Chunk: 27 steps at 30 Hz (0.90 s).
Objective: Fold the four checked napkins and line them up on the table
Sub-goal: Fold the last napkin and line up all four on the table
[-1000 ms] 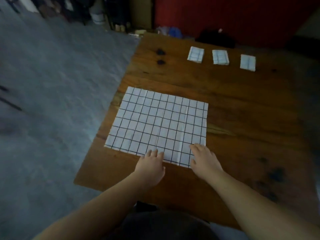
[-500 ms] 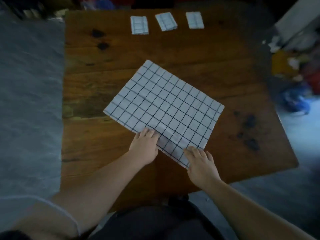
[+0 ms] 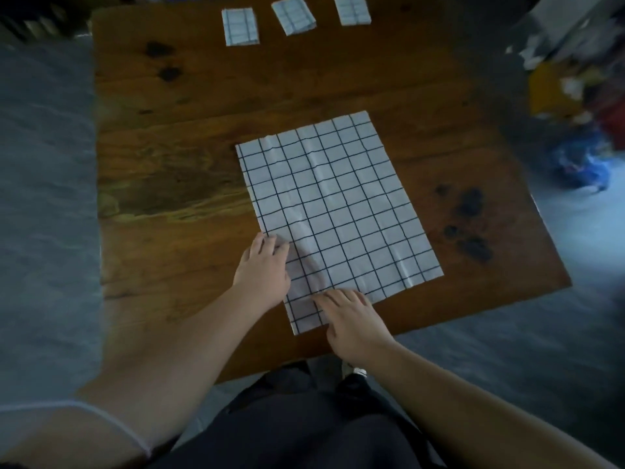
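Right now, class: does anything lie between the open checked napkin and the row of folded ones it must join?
Nothing visible does. Only bare table separates the open napkin from the three folded napkins at the far edge. The left hand and right hand rest on it.

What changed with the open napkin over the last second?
The unfolded napkin was slid from the left edge of the table toward its middle and turned, so a corner now points at the person. The left hand moved onto its left side; the right hand presses the near corner. The three folded napkins kept their row at the far edge.
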Available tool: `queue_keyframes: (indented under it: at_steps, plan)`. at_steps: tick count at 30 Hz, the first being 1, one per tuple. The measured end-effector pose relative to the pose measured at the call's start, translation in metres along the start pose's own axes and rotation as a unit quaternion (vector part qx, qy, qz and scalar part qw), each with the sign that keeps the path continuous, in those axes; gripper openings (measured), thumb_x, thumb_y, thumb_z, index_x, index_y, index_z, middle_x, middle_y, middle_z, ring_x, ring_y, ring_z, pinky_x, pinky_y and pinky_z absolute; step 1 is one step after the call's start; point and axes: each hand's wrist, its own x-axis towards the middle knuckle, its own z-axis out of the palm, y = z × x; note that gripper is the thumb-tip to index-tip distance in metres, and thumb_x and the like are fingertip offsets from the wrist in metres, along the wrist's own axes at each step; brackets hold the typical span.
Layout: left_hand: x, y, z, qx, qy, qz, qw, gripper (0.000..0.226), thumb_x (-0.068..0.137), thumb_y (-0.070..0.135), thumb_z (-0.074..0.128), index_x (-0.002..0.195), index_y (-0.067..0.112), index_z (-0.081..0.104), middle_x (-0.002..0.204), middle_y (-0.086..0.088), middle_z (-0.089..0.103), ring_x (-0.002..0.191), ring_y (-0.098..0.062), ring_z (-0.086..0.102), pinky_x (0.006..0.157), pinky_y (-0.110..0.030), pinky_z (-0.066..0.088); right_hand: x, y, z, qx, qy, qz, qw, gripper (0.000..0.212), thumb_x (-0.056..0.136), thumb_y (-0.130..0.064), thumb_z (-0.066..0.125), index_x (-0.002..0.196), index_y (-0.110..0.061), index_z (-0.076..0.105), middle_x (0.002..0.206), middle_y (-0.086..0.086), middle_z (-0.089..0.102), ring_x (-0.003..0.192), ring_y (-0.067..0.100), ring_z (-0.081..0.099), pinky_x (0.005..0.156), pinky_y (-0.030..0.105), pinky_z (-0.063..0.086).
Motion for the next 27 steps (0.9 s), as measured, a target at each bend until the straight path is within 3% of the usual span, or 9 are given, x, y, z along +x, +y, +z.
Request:
queue_keyframes:
  at_steps: [7, 13, 18, 27]
  plan:
    - [-0.048, 0.053, 0.026, -0.052, 0.024, -0.006, 0.998, 0.067, 0.098, 0.025, 0.058, 0.156, 0.016, 0.027, 0.166, -0.008, 0.019, 0.155, -0.030, 0.007, 0.125, -0.048, 0.018, -0.018, 0.065, -0.029, 0.037, 0.037, 0.033, 0.998, 0.063, 0.099, -0.018, 0.049, 0.158, -0.027, 0.030, 0.161, -0.004, 0.034, 0.150, 0.016, 0.026, 0.126, 0.041, 0.018]
    - [-0.075, 0.098, 0.065, -0.077, 0.033, -0.015, 0.996, 0.066, 0.100, 0.029, 0.054, 0.159, 0.019, 0.025, 0.168, -0.002, 0.018, 0.156, -0.024, 0.009, 0.126, -0.044, 0.018, -0.028, 0.147, -0.036, -0.041, 0.062, 0.067, 0.995, 0.063, 0.101, -0.028, 0.046, 0.160, -0.020, 0.025, 0.167, 0.003, 0.024, 0.156, 0.022, 0.017, 0.127, 0.047, 0.018]
    - [-0.098, 0.114, 0.092, -0.073, 0.036, -0.061, 0.995, 0.065, 0.101, 0.037, 0.052, 0.158, 0.018, 0.026, 0.169, -0.002, 0.015, 0.156, -0.024, 0.008, 0.125, -0.045, 0.020, -0.059, 0.167, -0.016, -0.071, 0.056, 0.031, 0.995, 0.061, 0.102, -0.033, 0.044, 0.159, -0.023, 0.027, 0.167, 0.001, 0.025, 0.155, 0.022, 0.018, 0.127, 0.048, 0.018]
    - [-0.151, 0.133, 0.137, -0.041, 0.058, -0.050, 0.996, 0.076, 0.097, 0.027, 0.064, 0.160, 0.021, 0.021, 0.169, 0.000, 0.014, 0.157, -0.023, 0.008, 0.125, -0.042, 0.012, -0.124, 0.203, 0.022, -0.109, 0.040, -0.019, 0.993, 0.067, 0.102, -0.034, 0.052, 0.161, -0.027, 0.021, 0.168, -0.002, 0.019, 0.156, 0.020, 0.015, 0.128, 0.050, 0.011]
